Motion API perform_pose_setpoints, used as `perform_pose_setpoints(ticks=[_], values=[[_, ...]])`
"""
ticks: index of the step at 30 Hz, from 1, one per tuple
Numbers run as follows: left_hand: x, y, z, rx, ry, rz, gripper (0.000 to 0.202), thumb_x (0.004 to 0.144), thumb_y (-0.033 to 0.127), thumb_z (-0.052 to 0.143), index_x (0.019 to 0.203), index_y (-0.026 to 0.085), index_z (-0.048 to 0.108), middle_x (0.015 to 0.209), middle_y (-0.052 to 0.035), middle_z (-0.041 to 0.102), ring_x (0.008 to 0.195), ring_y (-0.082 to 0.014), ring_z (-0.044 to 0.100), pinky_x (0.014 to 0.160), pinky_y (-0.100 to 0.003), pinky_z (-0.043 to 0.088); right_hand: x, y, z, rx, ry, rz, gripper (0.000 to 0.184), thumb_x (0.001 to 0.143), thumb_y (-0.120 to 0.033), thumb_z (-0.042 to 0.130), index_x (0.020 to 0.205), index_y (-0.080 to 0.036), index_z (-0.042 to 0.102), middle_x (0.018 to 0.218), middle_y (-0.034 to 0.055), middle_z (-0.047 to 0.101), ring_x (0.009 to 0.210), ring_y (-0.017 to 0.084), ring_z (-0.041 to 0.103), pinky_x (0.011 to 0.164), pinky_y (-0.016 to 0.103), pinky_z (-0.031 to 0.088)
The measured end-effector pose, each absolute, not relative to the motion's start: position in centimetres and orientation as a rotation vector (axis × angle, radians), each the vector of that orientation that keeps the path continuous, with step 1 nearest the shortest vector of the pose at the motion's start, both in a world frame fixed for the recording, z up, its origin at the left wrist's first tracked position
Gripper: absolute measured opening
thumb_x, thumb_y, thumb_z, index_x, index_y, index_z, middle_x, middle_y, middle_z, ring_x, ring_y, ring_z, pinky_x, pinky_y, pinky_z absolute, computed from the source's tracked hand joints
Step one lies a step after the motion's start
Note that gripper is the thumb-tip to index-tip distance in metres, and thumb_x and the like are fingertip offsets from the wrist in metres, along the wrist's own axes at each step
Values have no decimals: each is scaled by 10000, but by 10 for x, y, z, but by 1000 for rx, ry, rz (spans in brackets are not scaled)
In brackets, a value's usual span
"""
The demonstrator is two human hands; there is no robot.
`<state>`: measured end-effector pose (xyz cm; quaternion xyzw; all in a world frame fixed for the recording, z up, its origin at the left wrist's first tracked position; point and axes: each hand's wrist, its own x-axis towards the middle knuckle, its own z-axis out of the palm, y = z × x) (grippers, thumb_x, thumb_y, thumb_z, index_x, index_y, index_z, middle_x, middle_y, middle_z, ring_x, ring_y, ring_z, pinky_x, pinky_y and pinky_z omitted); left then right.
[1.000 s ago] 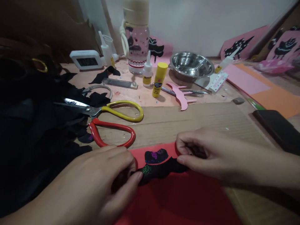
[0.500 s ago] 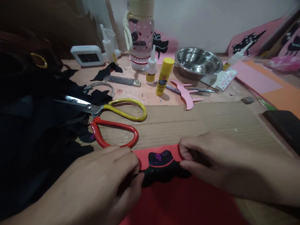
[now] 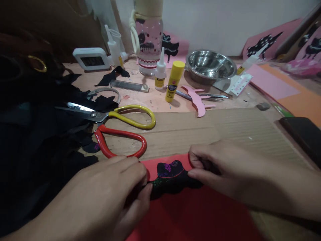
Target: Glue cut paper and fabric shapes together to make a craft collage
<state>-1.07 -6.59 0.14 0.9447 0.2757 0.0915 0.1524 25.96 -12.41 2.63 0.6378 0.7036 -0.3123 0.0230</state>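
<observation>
A black glitter cutout (image 3: 170, 180) lies on a red sheet (image 3: 195, 214) at the near edge of a cardboard mat (image 3: 200, 130). My left hand (image 3: 110, 197) pinches the cutout's left end with closed fingers. On the other side, my right hand (image 3: 220, 170) pinches its right end between thumb and forefinger. Both hands rest on the red sheet. A second glittery black piece (image 3: 168, 167) with a red line sits just behind the cutout.
Scissors (image 3: 120, 129) with one yellow and one red handle lie left of centre, beside a heap of black scraps (image 3: 37, 134). Behind stand a yellow glue stick (image 3: 173, 82), a small glue bottle (image 3: 159, 72), a water bottle (image 3: 148, 36), a steel bowl (image 3: 210, 65), tweezers (image 3: 200, 97), a pink cutout (image 3: 198, 100) and a white timer (image 3: 91, 59). A dark phone (image 3: 303, 134) lies right.
Both hands stay pinched on the black cutout and have barely moved. The view has shifted slightly; the cutout sits a little more bunched between the fingers.
</observation>
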Motion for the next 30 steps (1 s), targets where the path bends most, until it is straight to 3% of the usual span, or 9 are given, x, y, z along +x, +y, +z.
perform_pose_setpoints(ticks=[19, 30], values=[[-11, -64, 3, 2706, 734, 282, 182, 847, 180, 521, 691, 274, 517, 580, 52, 574, 448, -150, 543, 429, -277, 351, 259, -124, 37, 1940, 2213, -1094, 195, 947, -328, 614, 770, -254, 587, 654, -68, 644, 511, 107, 476, 447, 240, 263], [-9, -64, 10, 2696, 780, 195, 204, 885, 207, 494, 698, 263, 556, 626, 19, 616, 496, -177, 568, 463, -295, 366, 259, -124, 29, 1943, 2204, -992, 211, 915, -332, 646, 744, -229, 579, 606, -52, 608, 494, 103, 448, 461, 226, 250]])
